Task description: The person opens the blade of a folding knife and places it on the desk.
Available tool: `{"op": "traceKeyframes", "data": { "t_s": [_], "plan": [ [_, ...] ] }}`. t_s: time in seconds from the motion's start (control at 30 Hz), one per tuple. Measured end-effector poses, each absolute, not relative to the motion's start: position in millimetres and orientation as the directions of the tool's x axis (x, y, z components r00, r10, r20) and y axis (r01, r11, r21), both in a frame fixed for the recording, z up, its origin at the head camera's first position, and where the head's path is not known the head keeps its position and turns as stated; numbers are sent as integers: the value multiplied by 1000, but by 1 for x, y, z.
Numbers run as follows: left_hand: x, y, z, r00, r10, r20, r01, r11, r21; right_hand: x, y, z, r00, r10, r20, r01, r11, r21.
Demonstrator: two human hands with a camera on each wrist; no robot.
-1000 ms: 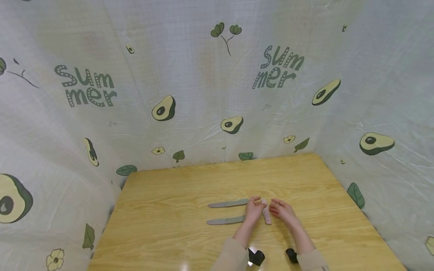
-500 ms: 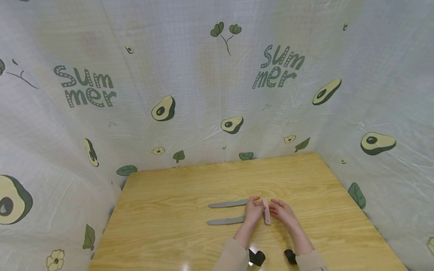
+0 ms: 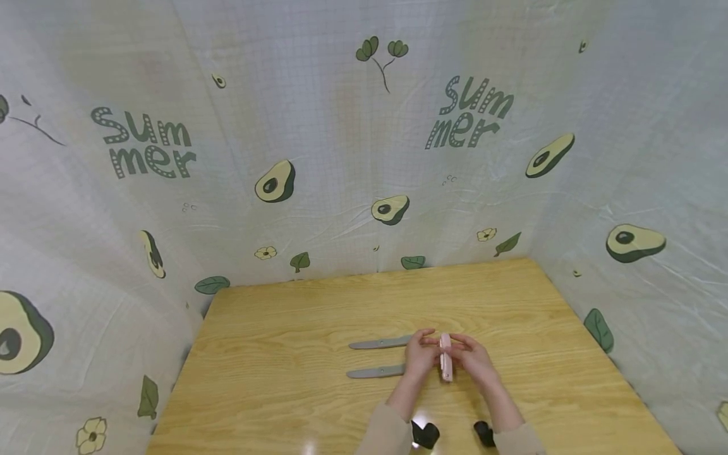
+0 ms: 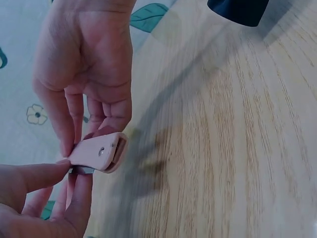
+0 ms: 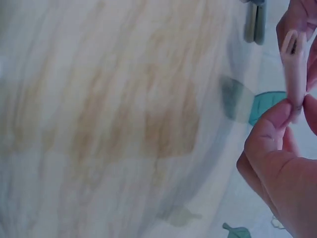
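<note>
A pink folding knife (image 3: 446, 370) is held between both hands, roughly upright in the head view. My left hand (image 3: 421, 358) pinches it from the left with thumb and fingers. From the right, the fingertips of my right hand (image 3: 474, 363) grip the same knife. The left wrist view shows the pink handle (image 4: 94, 152) with a rivet and an open slot at its end. A short bit of metal blade (image 4: 82, 170) shows beside the left fingertips. Parts of the handle are hidden behind fingers.
Two grey knives, one farther (image 3: 378, 344) and one nearer (image 3: 375, 372), lie unfolded on the wooden table (image 3: 284, 404), left of the left hand. Their right ends are at the left hand. A printed curtain (image 3: 318, 126) encloses the back and sides. Black wrist cameras (image 3: 425, 435) hang below the sleeves.
The pink knife has turned onto its edge and come up into both hands. The right fingers have closed in on it, and the left hand has shifted slightly left. The grey knives have stayed put.
</note>
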State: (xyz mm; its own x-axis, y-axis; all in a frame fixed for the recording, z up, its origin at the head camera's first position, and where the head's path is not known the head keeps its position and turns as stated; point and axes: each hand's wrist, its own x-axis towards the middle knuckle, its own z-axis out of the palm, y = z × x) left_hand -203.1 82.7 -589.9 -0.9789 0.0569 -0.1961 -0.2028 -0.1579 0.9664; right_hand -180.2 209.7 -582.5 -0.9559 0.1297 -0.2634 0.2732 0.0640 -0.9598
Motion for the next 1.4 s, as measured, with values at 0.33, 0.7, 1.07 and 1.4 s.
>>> {"op": "traceKeyframes", "data": {
  "t_s": [0.33,0.7,1.07,1.4],
  "plan": [
    [-197,40,-581,-940,277,-197,-247,-158,956,-173,194,-565,-964,71,-257,260,45,-964],
    [-192,-1,-572,-912,376,-164,-232,-143,962,-165,174,-549,-976,-127,-175,176,0,-984],
    [-182,-27,-572,-908,399,-123,-203,-165,965,-160,154,-539,-965,-192,-177,178,12,-984],
    [-178,-39,-573,-914,387,-120,-210,-199,957,-160,146,-540,-961,-242,-136,132,32,-991]
  ]
}}
